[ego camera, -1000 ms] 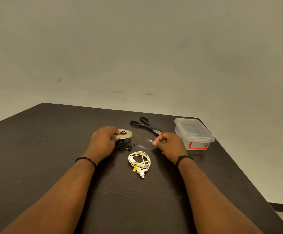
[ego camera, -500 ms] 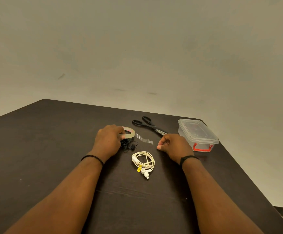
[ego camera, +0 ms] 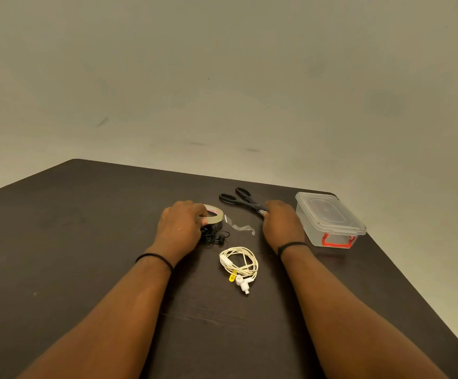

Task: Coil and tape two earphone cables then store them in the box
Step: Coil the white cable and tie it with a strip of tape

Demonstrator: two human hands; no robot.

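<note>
From the head camera I saw a dark brown wooden table (ego camera: 86, 242) set against a plain pale wall (ego camera: 222, 77). My left hand (ego camera: 180, 228) lay curled over the near side of a roll of clear adhesive tape (ego camera: 213, 216), thumb and fingers gripping its rim and holding it down on the tabletop. A loose strip of clear tape (ego camera: 240, 227) ran from the roll toward the right and lay curling on the table, its free end near my right hand but not touching it.

Just under and beside the left hand sat the bundled black earphone cable (ego camera: 216, 236), partly hidden by my fingers; I could not tell whether the hand touched it. Nearer to me, between my two forearms, lay the coiled white earphone cable (ego camera: 239, 262) with its yellow tag (ego camera: 232, 277) and white plug (ego camera: 243, 284); neither hand touched it.

My right hand (ego camera: 282, 224) had its fingers on the blade end of the black-handled scissors (ego camera: 238, 199), which lay flat with the handles pointing away to the left. The fingertips were hidden behind the knuckles, so I could not tell whether they had closed round the blades or merely rested on them.

The clear plastic storage box with a red latch (ego camera: 331, 222) stood just right of that hand, near the table's right edge, its lid on.

Each wrist wore a thin black band (ego camera: 155, 259).
</note>
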